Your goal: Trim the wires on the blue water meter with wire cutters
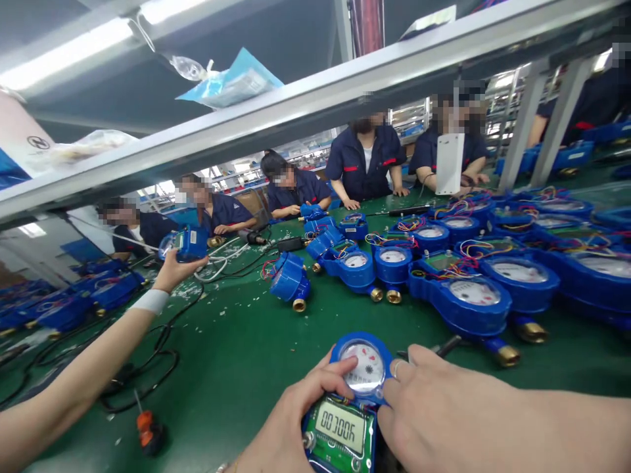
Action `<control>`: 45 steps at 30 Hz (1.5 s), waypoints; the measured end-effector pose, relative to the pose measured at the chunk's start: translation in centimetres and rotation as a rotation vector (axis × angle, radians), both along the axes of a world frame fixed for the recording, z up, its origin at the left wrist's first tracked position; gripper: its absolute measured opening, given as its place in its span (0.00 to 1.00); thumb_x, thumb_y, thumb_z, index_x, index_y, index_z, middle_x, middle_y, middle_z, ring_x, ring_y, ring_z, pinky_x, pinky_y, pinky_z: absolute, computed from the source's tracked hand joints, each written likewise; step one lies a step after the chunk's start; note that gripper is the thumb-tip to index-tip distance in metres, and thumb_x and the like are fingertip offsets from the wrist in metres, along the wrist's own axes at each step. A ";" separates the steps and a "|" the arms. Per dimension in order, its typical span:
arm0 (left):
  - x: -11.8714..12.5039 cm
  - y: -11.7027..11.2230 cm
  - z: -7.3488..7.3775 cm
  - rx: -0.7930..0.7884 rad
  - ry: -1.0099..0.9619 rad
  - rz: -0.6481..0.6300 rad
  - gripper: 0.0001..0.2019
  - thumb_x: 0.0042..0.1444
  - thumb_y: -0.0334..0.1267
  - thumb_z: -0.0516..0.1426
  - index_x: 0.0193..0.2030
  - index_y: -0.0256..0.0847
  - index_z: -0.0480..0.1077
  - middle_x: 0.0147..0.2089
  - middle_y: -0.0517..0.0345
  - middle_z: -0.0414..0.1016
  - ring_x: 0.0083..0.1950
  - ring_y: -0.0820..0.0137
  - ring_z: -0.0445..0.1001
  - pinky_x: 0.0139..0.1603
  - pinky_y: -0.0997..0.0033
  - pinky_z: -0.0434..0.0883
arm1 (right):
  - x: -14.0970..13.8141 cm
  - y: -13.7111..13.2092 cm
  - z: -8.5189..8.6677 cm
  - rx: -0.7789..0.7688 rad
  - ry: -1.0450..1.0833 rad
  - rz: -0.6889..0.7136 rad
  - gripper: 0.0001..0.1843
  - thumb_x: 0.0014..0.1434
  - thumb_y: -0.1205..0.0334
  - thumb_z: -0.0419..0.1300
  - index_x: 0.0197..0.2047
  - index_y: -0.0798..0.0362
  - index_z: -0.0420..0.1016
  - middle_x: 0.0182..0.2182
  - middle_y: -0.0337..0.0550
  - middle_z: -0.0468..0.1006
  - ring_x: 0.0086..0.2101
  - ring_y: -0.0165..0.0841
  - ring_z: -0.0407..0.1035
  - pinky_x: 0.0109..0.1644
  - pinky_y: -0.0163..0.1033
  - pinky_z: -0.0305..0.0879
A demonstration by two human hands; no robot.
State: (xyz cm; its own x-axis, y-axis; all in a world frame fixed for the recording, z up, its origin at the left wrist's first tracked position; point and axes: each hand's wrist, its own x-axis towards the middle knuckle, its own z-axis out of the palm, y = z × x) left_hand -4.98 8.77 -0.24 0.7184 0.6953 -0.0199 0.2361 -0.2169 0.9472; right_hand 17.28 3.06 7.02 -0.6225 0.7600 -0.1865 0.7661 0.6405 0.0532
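On the green felt bench (236,355) both your hands, left (290,420) and right (444,407), clamp a blue plastic water meter with green LCD board (352,401) steady face-up, fingers curled round it; beyond, a co-worker's hand (172,269) lifts another blue meter (186,243).

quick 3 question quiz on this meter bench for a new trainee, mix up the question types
1. True or false: both of the wearer's hands, the left hand and the right hand, are on the blue water meter at the bottom of the view.
2. Multiple choice: the small orange-handled tool lies on A) the green table, B) the overhead shelf, C) a meter.
3. What does a co-worker's hand on the left hold up above the table?

Key
1. True; the meter's green board and display face up.
2. A
3. Another blue meter; the wrist wears a white band.
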 end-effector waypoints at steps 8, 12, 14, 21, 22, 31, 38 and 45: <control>-14.0 13.9 1.6 0.026 -0.252 0.096 0.17 0.65 0.48 0.56 0.53 0.39 0.71 0.56 0.47 0.75 0.55 0.61 0.75 0.58 0.49 0.73 | 0.2 0.0 -1.2 0.017 0.206 -0.064 0.07 0.63 0.61 0.63 0.35 0.55 0.76 0.28 0.50 0.73 0.31 0.42 0.68 0.37 0.41 0.62; -21.9 20.7 2.9 0.028 -0.381 0.193 0.35 0.67 0.61 0.39 0.48 0.33 0.75 0.47 0.52 0.83 0.51 0.74 0.80 0.55 0.75 0.75 | 0.4 -0.3 -1.9 0.030 0.225 -0.074 0.07 0.63 0.61 0.63 0.35 0.55 0.76 0.28 0.49 0.73 0.30 0.41 0.68 0.36 0.40 0.62; -24.2 21.3 1.8 -0.010 -0.354 0.223 0.42 0.68 0.58 0.28 0.48 0.32 0.77 0.47 0.57 0.82 0.54 0.82 0.76 0.55 0.93 0.65 | 0.4 -0.4 -2.1 0.038 0.232 -0.077 0.07 0.63 0.61 0.63 0.35 0.55 0.75 0.28 0.49 0.73 0.30 0.41 0.68 0.36 0.40 0.62; -25.4 18.1 -3.6 -0.056 -0.286 0.264 0.33 0.66 0.61 0.39 0.46 0.41 0.78 0.49 0.58 0.82 0.55 0.70 0.74 0.54 0.86 0.69 | 0.7 -0.8 -2.6 0.074 0.247 -0.080 0.07 0.63 0.62 0.62 0.35 0.56 0.74 0.27 0.49 0.72 0.29 0.41 0.68 0.34 0.39 0.63; -25.2 17.9 -4.1 -0.061 -0.287 0.267 0.26 0.65 0.59 0.47 0.47 0.43 0.77 0.48 0.57 0.82 0.55 0.66 0.75 0.55 0.78 0.73 | 0.8 -0.8 -2.6 0.080 0.249 -0.080 0.07 0.63 0.62 0.62 0.35 0.56 0.74 0.27 0.49 0.72 0.28 0.41 0.68 0.34 0.39 0.63; -24.6 17.6 -4.9 -0.244 -0.235 0.250 0.33 0.60 0.66 0.46 0.45 0.39 0.77 0.48 0.52 0.82 0.57 0.67 0.72 0.56 0.82 0.70 | 0.8 -0.9 -3.2 0.132 0.259 -0.064 0.04 0.61 0.65 0.63 0.34 0.56 0.73 0.28 0.49 0.73 0.29 0.41 0.69 0.34 0.39 0.64; -24.9 16.5 -3.6 -0.315 -0.190 0.187 0.44 0.61 0.69 0.38 0.54 0.29 0.73 0.60 0.51 0.71 0.66 0.67 0.46 0.61 0.86 0.59 | 1.6 -2.0 -3.6 0.123 0.312 -0.086 0.20 0.45 0.79 0.62 0.41 0.54 0.77 0.38 0.43 0.76 0.34 0.42 0.72 0.39 0.45 0.68; -26.0 16.6 -4.6 -0.228 -0.204 0.108 0.42 0.61 0.69 0.38 0.53 0.34 0.76 0.59 0.56 0.71 0.65 0.63 0.49 0.64 0.82 0.61 | 2.0 -2.2 -2.7 -0.084 0.341 -0.184 0.09 0.42 0.73 0.64 0.29 0.55 0.73 0.31 0.43 0.75 0.33 0.43 0.72 0.41 0.43 0.71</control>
